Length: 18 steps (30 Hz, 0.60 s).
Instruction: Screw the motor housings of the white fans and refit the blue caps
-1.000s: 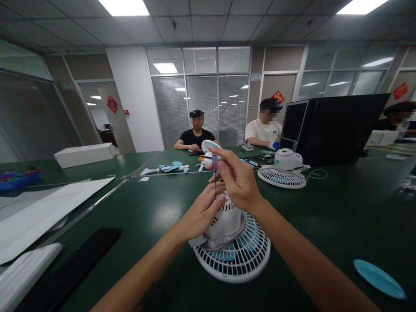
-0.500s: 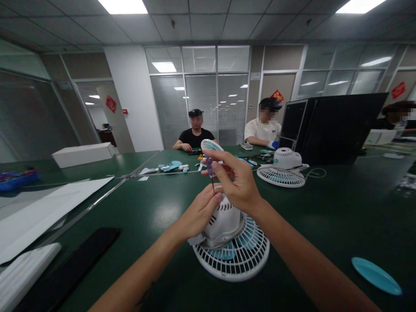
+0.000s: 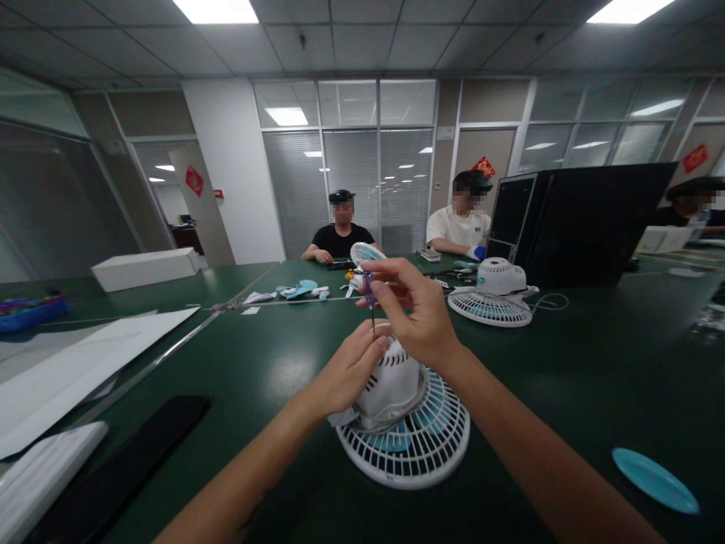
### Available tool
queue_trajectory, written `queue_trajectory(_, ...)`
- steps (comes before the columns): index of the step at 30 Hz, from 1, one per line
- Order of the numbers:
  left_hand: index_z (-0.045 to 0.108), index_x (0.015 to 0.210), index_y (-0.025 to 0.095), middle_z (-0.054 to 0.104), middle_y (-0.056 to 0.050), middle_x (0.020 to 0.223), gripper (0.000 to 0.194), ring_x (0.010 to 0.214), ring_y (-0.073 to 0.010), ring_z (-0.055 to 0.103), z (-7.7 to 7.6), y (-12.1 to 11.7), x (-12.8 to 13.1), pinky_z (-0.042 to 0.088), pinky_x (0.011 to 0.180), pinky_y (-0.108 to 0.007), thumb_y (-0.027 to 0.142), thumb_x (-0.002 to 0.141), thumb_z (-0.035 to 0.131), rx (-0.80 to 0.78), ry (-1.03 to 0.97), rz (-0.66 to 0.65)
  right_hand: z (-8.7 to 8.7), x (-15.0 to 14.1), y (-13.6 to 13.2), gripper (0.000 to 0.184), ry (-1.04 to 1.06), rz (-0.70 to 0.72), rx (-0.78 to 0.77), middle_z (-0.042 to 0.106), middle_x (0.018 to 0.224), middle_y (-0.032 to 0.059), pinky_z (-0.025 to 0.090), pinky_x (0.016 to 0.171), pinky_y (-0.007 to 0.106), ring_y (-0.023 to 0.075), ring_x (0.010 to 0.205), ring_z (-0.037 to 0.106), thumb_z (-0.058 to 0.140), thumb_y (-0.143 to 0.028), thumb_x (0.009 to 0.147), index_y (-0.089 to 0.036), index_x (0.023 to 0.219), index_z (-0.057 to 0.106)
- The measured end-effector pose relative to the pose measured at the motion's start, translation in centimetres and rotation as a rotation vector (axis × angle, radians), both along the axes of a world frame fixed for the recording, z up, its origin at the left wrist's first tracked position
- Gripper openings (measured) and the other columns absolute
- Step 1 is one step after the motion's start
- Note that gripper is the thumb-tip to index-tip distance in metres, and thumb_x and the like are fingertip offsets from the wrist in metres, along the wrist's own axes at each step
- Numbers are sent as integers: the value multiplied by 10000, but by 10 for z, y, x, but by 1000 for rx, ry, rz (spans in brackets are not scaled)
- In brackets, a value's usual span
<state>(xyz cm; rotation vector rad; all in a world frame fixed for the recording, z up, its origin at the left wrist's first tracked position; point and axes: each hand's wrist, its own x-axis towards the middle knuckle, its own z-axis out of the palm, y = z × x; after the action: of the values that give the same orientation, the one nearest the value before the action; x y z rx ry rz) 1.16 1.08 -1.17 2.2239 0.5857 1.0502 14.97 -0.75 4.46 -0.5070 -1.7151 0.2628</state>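
A white fan (image 3: 396,381) with light blue blades lies grille-down on the green table in front of me, its motor housing pointing up. My left hand (image 3: 354,366) grips the top of the housing from the left, fingers wrapped over it. Above it, my right hand (image 3: 416,310) pinches the purple handle of a screwdriver (image 3: 368,291) between thumb and fingers. The screwdriver stands nearly upright, its shaft running down beside my left fingertips to the housing top. Its tip is hidden by my left hand.
A second white fan (image 3: 492,291) lies behind on the right, near a big black box-like case (image 3: 578,227). A light blue oval piece (image 3: 655,480) rests at front right. Blue parts (image 3: 300,289) lie farther back. Left are a black strip (image 3: 130,461) and white sheets (image 3: 102,363). Co-workers sit across the table.
My right hand has shifted very slightly, its fingers turning a little on the screwdriver handle. My left hand and the fan stay in place.
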Motion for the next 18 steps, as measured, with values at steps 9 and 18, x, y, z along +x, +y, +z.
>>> queue_trajectory(9, 610, 1249, 197, 565, -57, 1354, 354, 1235, -209, 505, 1, -1, 0, 300, 1157, -383, 268, 1008, 360, -4, 11, 7, 3, 2, 0, 177, -27, -101, 19, 584, 857, -16, 547, 547, 179, 100, 720, 644, 603, -299, 895, -218, 1051, 581)
queue_trajectory(18, 616, 1244, 185, 562, -75, 1356, 362, 1250, -216, 492, 1, -1, 0, 274, 1173, -395, 286, 1007, 360, -25, 8, 7, 8, 5, -6, 209, -24, -92, -25, 674, 871, 8, 553, 601, 185, 122, 797, 677, 633, -240, 857, -194, 1059, 599)
